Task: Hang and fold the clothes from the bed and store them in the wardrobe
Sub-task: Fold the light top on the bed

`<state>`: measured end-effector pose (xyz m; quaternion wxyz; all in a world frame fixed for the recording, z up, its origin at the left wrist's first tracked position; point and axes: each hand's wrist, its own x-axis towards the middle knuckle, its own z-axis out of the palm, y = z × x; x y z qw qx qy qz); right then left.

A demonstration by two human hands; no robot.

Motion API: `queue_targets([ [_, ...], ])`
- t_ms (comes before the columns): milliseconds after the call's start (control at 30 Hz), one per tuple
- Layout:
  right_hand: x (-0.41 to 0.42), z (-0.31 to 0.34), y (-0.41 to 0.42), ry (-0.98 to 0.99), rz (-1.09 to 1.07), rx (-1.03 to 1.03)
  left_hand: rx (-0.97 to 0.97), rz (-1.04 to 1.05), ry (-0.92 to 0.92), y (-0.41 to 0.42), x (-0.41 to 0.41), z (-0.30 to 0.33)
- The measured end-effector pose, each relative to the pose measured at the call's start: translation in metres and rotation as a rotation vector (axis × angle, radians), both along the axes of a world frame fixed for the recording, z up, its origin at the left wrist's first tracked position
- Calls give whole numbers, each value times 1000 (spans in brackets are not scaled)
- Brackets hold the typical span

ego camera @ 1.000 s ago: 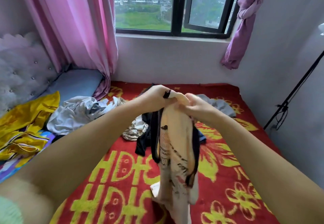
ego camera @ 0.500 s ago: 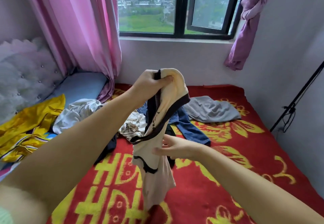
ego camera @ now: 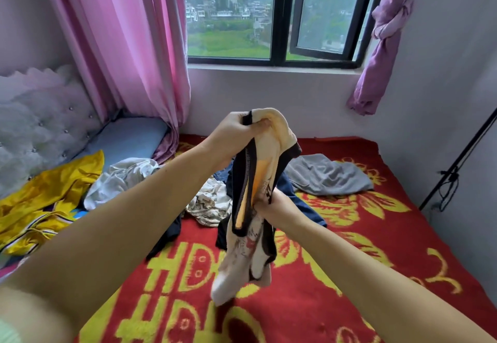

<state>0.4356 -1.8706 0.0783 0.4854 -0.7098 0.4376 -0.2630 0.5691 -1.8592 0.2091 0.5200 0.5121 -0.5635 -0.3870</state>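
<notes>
A cream garment with black trim and printed lettering (ego camera: 258, 246) hangs bunched above the bed. My left hand (ego camera: 236, 133) grips its top end, held high. Lower down, my right hand (ego camera: 271, 208) grips the middle of the same garment, fingers curled into the cloth. Its lower end dangles just above the red and yellow blanket (ego camera: 336, 275). More clothes lie on the bed behind: a yellow garment (ego camera: 45, 195), a white one (ego camera: 121, 181), a patterned beige one (ego camera: 209, 203), a dark blue one (ego camera: 298, 200) and a grey one (ego camera: 328, 176).
A pink curtain (ego camera: 129, 47) hangs at the left of the window (ego camera: 271, 14); a knotted purple curtain (ego camera: 382, 44) hangs at the right. A padded headboard (ego camera: 35, 125) and blue pillow (ego camera: 129, 138) are at the left. A black stand with cables (ego camera: 451, 173) leans by the right wall.
My right hand left the garment's top, dropped down its length and now grips the middle. My left hand lifted the top end higher.
</notes>
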Motion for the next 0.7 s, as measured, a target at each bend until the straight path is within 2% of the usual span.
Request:
queue_targets([
  [167,-45,-31,-20,380,-50,9,-6,56,112,-9,12,-3],
  [300,-85,-41,-37,478,-56,47,12,138,141,-11,33,-16],
  [433,-131,-14,-46,270,-32,174,119,244,240,-8,70,-37],
  [500,-152,7,-53,149,-111,108,162,253,211,-6,91,-46],
  [600,-167,42,-64,-41,-289,6,223,164,103,-1,108,-56],
  [700,-167,75,-67,-147,-262,-12,318,-11,46,3,119,-61],
])
